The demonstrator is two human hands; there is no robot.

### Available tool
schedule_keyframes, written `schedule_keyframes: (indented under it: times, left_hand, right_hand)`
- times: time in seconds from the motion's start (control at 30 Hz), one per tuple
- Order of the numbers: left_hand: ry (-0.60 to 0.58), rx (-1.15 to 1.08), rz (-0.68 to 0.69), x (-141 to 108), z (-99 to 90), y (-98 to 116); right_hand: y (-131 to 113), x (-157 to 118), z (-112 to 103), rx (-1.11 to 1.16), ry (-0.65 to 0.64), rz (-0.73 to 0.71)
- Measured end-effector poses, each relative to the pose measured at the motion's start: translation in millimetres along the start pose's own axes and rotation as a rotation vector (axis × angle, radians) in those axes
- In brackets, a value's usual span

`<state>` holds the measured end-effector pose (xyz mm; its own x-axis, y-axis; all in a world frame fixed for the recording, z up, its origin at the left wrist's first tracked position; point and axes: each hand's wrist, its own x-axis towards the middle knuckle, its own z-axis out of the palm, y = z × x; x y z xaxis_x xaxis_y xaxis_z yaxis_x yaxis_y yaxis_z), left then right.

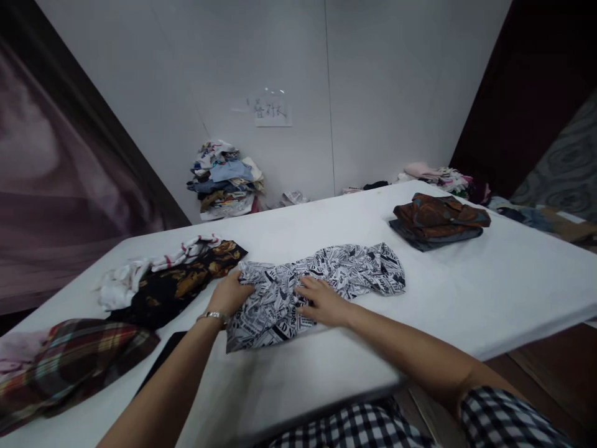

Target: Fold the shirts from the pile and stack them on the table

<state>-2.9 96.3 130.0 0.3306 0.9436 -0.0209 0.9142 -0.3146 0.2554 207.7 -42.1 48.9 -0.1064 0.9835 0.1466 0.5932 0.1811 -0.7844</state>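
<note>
Plainly, the black-and-white printed garment [349, 267] lies rumpled beneath our right hand [326, 303], whose fingers spread across it. Our left hand [229, 295] curls at the garment's left end; blur leaves us unable to tell whether it pinches cloth. Uneven tension between our hands could set creases or skew the edges. Beyond our left hand lies dark floral cloth [170, 294]; farther right of our right hand, a brown folded garment [438, 211].

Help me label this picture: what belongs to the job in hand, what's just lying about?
In the job: lettered cloth, left hand, right hand, table; perhaps brown folded cloth, plaid cloth.

Lying about, seemingly: clothes heap behind table, black flat object.
</note>
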Motion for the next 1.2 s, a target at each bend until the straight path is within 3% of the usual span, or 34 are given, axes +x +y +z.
schedule_keyframes:
  times: [0.13,0.2,0.3,0.33,0.4,0.47,0.57,0.7,0.8,1.0,1.1,1.2]
  left_hand:
    - [0.009,-0.067,0.15,12.2,-4.5,75.0]
    - [-0.11,-0.295,0.24,19.9,8.0,116.4]
    - [-0.332,-0.692,0.288,28.1,35.4,152.5]
    - [-0.33,-0.757,0.285,28.4,44.1,154.3]
    - [-0.195,-0.744,0.29,23.7,58.6,144.0]
    - [-0.041,-0.611,0.331,12.2,68.8,123.0]
    - [0.064,-0.416,0.424,-8.7,79.5,95.1]
    - [0.01,-0.206,0.596,-16.4,93.5,89.6]
    - [-0.103,-0.054,0.677,-8.0,103.9,97.6]
    - [-0.034,-0.024,0.636,-3.3,113.4,96.3]
    - [0.011,-0.034,0.618,-5.2,118.1,89.1]
    - [0.044,-0.061,0.66,-4.1,123.3,81.5]
  right_hand:
    - [-1.9,-14.5,-30.2,0.569,0.196,0.171]
    - [3.9,-21.3,-44.5,0.849,0.228,0.303]
    - [20.7,-30.2,-57.2,0.934,0.327,0.422]
    - [26.8,-32.5,-58.6,0.914,0.363,0.441]
    - [36.8,-34.9,-57.7,0.903,0.404,0.452]
    - [43.0,-33.8,-54.8,0.951,0.403,0.447]
    - [47.3,-27.3,-53.6,0.94,0.469,0.482]
    - [54.2,-22.5,-59.6,0.729,0.595,0.526]
    - [61.7,-30.1,-64.0,0.646,0.568,0.562]
    - [61.2,-62.2,-72.7,0.128,0.627,0.3]
    - [55.3,-61.3,-71.9,-0.005,0.578,0.276]
    - [51.6,-45.5,-67.6,0.061,0.406,0.332]
